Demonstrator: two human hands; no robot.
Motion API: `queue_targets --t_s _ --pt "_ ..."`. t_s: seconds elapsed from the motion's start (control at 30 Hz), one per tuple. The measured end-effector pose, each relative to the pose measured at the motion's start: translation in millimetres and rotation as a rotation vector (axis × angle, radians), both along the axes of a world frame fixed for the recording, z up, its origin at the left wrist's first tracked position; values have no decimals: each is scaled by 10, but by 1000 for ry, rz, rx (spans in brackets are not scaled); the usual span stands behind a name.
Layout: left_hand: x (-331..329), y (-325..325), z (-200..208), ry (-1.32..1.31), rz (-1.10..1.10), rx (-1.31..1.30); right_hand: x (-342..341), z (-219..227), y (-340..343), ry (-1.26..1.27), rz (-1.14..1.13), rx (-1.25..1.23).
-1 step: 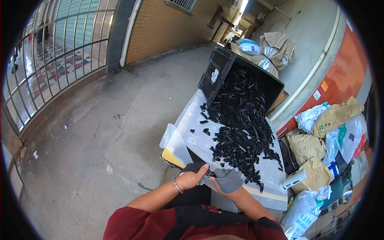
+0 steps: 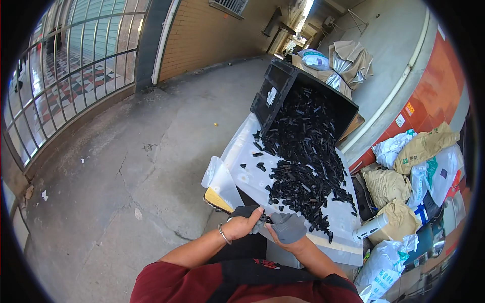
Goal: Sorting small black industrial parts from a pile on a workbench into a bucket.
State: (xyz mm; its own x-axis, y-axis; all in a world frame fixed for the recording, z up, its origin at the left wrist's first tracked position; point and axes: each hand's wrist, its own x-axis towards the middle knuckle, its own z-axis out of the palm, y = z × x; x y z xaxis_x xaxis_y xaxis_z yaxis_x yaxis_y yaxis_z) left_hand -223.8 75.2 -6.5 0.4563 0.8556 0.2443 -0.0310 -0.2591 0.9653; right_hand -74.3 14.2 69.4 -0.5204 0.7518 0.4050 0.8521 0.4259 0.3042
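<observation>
Both hands meet at the near edge of the table, in grey gloves that leave some fingers bare. My left hand (image 2: 244,223), a metal bangle on its wrist, is closed with the thumb on top. My right hand (image 2: 289,228) is closed too, its fingertips meeting the left's. Between them shows a small black plastic piece (image 2: 267,219), mostly covered by the fingers. Just beyond lies a heap of similar small black pieces (image 2: 303,189) on the white-covered table (image 2: 240,154). They spill from a black plastic crate (image 2: 273,83) tipped on its side towards me.
A yellow-edged board (image 2: 217,199) and a translucent plastic sheet (image 2: 220,177) sit at the table's left corner. Stuffed sacks (image 2: 386,184) are piled along the right, near a white tube (image 2: 371,226). Far left stands a metal railing (image 2: 76,76); cracked concrete floor (image 2: 131,166) lies between.
</observation>
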Motion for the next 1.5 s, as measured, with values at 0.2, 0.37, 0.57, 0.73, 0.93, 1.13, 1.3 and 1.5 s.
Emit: queue_targets --t_s 0.2,0.37,0.57,0.73,0.93,1.13,1.3,1.5 --pt "-78 -6 17 0 89 30 -98 31 -7 -100 -59 -42" --pt "-115 -34 44 -3 62 -29 -147 62 -30 -108 -31 17" --pt "-143 -36 43 22 51 -3 -135 57 -23 -91 -32 -23" --pt "-91 -50 36 8 130 149 -189 109 -48 -111 -47 -5" --pt "-58 -56 31 44 75 113 -185 129 -108 -102 -85 -57" --pt "-64 -70 62 67 -66 -58 -102 67 -159 10 -69 -80" --pt "-11 -69 -29 34 -68 -44 -116 84 -174 109 -62 -95" --pt "-10 -78 -94 42 -66 -40 -60 -10 -166 104 -61 -117"
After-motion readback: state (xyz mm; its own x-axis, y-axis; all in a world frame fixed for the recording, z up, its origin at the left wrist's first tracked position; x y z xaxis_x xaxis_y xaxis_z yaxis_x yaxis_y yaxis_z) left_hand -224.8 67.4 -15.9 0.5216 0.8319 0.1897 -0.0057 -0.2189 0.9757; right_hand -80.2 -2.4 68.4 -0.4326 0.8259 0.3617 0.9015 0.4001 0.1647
